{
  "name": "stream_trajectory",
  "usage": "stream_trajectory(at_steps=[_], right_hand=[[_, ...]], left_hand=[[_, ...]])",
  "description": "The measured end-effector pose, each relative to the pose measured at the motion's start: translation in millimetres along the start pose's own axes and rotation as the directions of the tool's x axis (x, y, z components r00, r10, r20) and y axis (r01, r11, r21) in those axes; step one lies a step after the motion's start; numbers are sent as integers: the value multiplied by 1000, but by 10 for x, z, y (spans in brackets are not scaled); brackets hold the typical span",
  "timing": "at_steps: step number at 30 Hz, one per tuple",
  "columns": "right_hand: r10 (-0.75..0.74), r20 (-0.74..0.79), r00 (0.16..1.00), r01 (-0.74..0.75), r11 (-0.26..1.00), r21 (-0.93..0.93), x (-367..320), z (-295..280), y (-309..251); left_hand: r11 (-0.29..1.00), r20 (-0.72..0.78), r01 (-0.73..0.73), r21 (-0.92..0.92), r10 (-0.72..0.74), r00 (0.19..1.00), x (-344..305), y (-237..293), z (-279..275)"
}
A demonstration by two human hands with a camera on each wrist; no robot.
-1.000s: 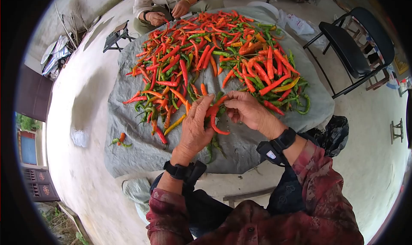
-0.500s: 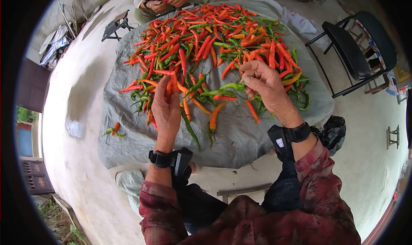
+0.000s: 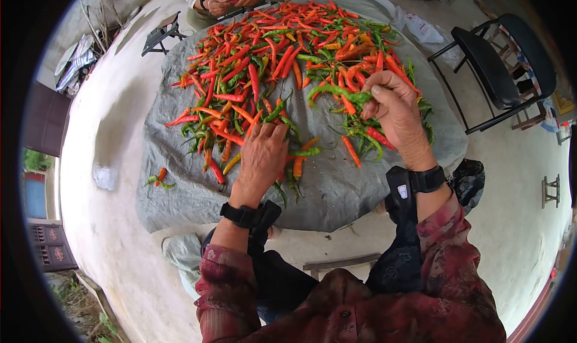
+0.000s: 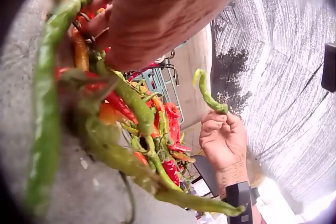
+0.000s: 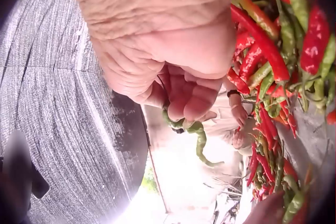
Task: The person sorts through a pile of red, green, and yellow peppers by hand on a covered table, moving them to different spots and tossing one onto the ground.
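My right hand (image 3: pixel 395 116) pinches a curved green chili pepper (image 3: pixel 334 91) at one end, raised over the right part of the pile. In the right wrist view that chili (image 5: pixel 201 144) hangs below curled fingertips. My left hand (image 3: pixel 262 158) is down among the loose chilies near the front of the pile, back of the hand up. Its fingertips are among stems and peppers in the left wrist view, and I cannot tell whether they grip one. Close beside them lie a long green chili (image 4: pixel 48 87) and a yellowish-green one (image 4: pixel 123 158).
A heap of red, orange and green chilies (image 3: pixel 279 42) covers much of the grey sheet (image 3: pixel 198 208) on the table. Another person's hands (image 3: pixel 231 1) are at the far edge. A black folding chair (image 3: pixel 484 60) stands right, a small stool (image 3: pixel 162 33) left.
My hands were together at the front, then parted. The right hand has since moved right and up with a green chili; the left has come right and down into the front chilies.
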State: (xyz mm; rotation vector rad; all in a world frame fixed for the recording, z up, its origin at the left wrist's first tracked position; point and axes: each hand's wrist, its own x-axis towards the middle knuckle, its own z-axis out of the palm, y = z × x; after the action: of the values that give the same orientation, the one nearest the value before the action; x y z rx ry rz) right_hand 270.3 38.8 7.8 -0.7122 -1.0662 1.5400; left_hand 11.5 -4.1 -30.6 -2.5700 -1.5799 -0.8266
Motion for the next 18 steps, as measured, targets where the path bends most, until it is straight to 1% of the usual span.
stream_trajectory(at_steps=[2,3,4,5,6,7,8,9,10,11,12,13,14,15,16,17,18], right_hand=[[-204,-77,976,206,978,27,47,-107,-61],[-236,-155,959,240,971,3,86,-153,-86],[-236,-157,959,239,971,5,104,-178,-91],[-298,-285,911,244,947,-209,117,-197,-101],[-379,-391,839,208,887,-412,118,-198,-120],[-385,-409,827,162,861,-482,95,-196,-141],[-383,-414,826,160,863,-480,75,-196,-131],[-453,-369,811,214,819,-533,62,-189,-120],[-518,-321,793,266,769,-581,47,-176,-104],[-516,-324,793,264,771,-580,25,-147,-86],[-494,-285,821,253,763,-595,-4,-94,-68],[-471,-246,847,242,754,-610,-37,-28,-50],[-436,-140,889,247,714,-656,-74,62,-23],[-390,-33,920,259,669,-697,-108,169,8],[-230,78,970,215,663,-717,-137,244,61],[-59,179,982,174,650,-740,-162,304,135],[-44,300,953,275,543,-794,-182,352,247]], left_hand=[[996,141,84,33,-88,986,-34,-2,-40],[996,144,84,34,-88,986,-48,-10,-64],[995,189,92,34,-97,977,-63,-29,-93],[994,232,100,36,-105,967,-74,-60,-120],[995,234,97,38,-104,967,-90,-117,-132],[991,269,128,40,-134,954,-110,-183,-134],[986,303,160,42,-165,939,-123,-216,-127],[986,305,159,43,-164,938,-86,-174,-149],[960,239,277,37,-277,931,-34,-105,-179],[920,174,390,23,-388,905,10,-56,-187],[921,177,388,25,-386,905,42,-52,-146],[964,52,261,50,-263,963,73,-63,-81],[987,-70,134,90,-127,989,84,-78,-19],[987,-70,133,88,-127,989,69,-99,50],[982,-11,89,166,-89,996,57,-113,117],[970,52,39,241,-53,997,48,-132,164],[970,56,33,241,-48,997,63,-133,162]])
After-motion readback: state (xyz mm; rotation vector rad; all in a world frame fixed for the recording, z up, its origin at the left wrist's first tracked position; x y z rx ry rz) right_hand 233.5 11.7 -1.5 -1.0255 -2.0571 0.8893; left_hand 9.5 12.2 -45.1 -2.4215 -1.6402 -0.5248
